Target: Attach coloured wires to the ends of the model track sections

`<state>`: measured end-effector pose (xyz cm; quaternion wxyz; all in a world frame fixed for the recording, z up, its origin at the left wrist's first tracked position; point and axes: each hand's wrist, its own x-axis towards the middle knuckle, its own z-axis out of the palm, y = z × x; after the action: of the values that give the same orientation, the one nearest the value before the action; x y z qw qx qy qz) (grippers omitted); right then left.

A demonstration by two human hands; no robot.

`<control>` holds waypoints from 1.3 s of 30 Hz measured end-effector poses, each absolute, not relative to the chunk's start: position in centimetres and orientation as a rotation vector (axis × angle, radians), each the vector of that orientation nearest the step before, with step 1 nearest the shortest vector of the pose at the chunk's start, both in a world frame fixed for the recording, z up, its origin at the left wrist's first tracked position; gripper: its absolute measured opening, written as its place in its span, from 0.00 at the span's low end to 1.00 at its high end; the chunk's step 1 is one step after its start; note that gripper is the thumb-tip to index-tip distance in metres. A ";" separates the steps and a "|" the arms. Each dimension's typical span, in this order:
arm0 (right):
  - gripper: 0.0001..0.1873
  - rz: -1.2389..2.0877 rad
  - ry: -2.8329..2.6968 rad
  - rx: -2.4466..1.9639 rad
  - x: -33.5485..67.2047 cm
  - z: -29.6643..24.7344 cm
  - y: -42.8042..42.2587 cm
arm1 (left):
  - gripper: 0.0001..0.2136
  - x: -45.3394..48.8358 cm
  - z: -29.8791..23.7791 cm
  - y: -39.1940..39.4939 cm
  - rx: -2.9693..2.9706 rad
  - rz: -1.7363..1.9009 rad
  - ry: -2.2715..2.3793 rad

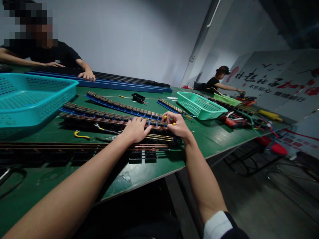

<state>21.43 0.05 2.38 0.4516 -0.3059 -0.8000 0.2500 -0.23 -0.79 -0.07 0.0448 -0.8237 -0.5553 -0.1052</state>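
Note:
My left hand [136,130] lies with its fingers outstretched on a long track-like strip [104,116] of copper-coloured rails in dark and blue holders. Curled closed at the right end of the strips, my right hand [178,125] grips a small yellow piece [165,117]. Yellow shows at two spots among its fingers; its kind is hidden. Nearer to me runs another strip [74,146] with copper rails and black blocks below. Left of my left hand are a short yellow wire [81,134] and a dark cable with a metal lug [99,127].
Left stands a large turquoise basket [40,111]; a green basket [199,108] is at right, beside red-handled tools [230,122] and wires. Behind the strips lies a small black tray [138,98]. A co-worker's hand [87,75] rests by blue rails [119,83]. Another person works far right.

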 end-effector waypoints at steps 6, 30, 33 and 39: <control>0.08 0.600 -2.285 -0.795 21.3 2.5 -0.2 | 0.23 -0.2 0.1 -0.8 -2.530 -0.326 -1.701; 0.08 0.656 -2.230 -0.786 21.1 2.5 0.1 | 0.23 -0.3 0.2 -0.5 -2.541 -0.300 -1.685; 0.08 0.627 -2.086 -0.809 20.7 2.1 0.3 | 0.23 -0.4 0.1 -0.4 -2.545 -0.309 -1.681; 0.10 0.561 -1.693 -0.773 20.5 1.6 1.5 | 0.24 -0.4 0.1 -0.4 -2.551 -0.311 -1.678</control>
<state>20.54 1.52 1.58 0.5637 -0.3284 -0.7195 0.2382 -0.35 -0.38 0.06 0.0362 -0.8306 -0.5464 -0.1013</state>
